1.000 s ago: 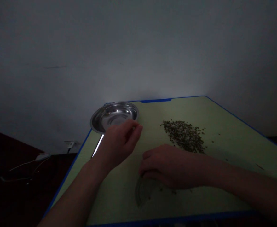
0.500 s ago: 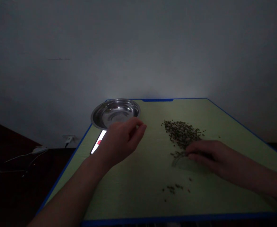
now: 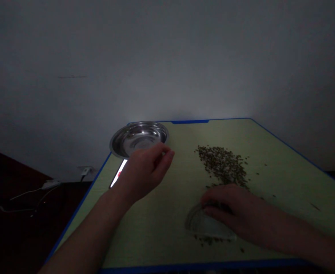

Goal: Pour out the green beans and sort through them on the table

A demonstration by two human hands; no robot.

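My right hand (image 3: 230,209) grips the rim of a clear see-through bowl (image 3: 210,224), tilted low over the table and blurred. Just beyond my knuckles lies a spread pile of small dark seeds or beans (image 3: 221,163). A few loose ones (image 3: 210,239) sit at the bowl's near edge. My left hand (image 3: 147,171) hovers in front of a shiny steel basin (image 3: 140,137), with thumb and fingers pinched together. What they hold, if anything, is hidden.
A phone with a lit screen (image 3: 118,174) lies partly behind my left wrist. The pale green table (image 3: 156,236) has a blue edge, with a wall (image 3: 167,61) behind it. At left are a wall socket (image 3: 85,171) and white cables (image 3: 51,184).
My right hand has moved nearer and to the left with the clear bowl, away from the pile and over the loose seeds. My left hand has stayed almost in place.
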